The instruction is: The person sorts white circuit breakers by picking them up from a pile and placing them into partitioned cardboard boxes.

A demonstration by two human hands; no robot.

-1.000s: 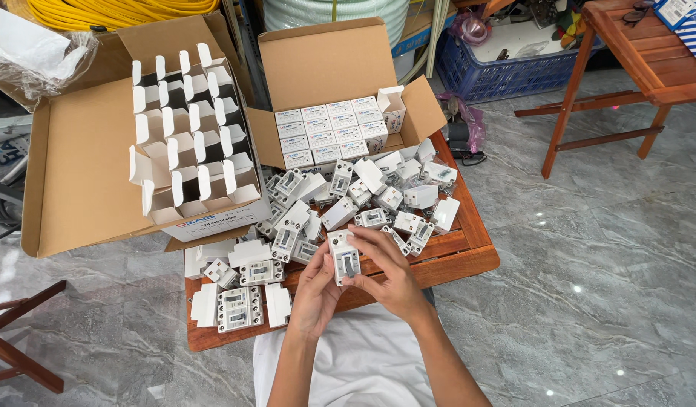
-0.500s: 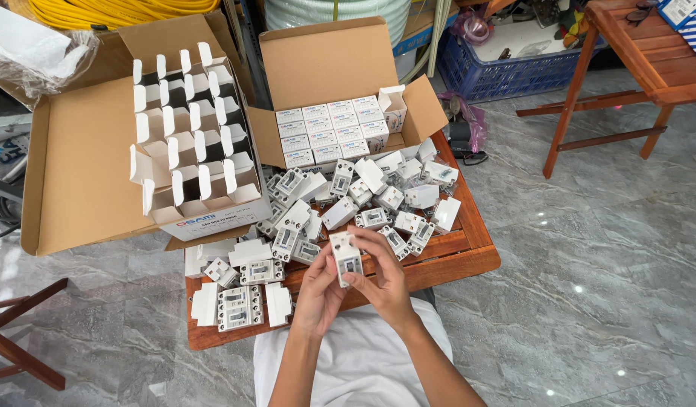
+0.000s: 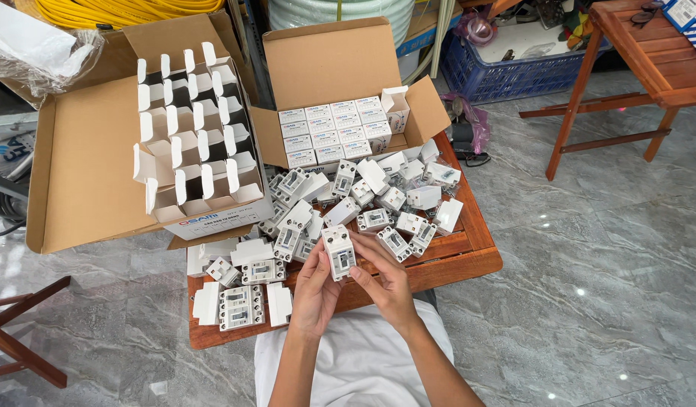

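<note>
While both our hands, left hand (image 3: 315,285) and right hand (image 3: 384,277), pinch one white breaker (image 3: 339,252) above the table (image 3: 469,256), at 6 o'clock from the pile (image 3: 363,200), we should grip its sides only.

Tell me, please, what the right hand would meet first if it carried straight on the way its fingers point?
The right hand points up-left, so it meets the white breaker it already grips, probably then the loose breaker pile.

Both hands, left hand (image 3: 315,290) and right hand (image 3: 383,277), hold one white breaker (image 3: 339,252) upright above the near edge of a low wooden table (image 3: 469,256) heaped with loose breakers (image 3: 363,200). Two open cardboard boxes (image 3: 340,98) stand beyond, far side.
</note>
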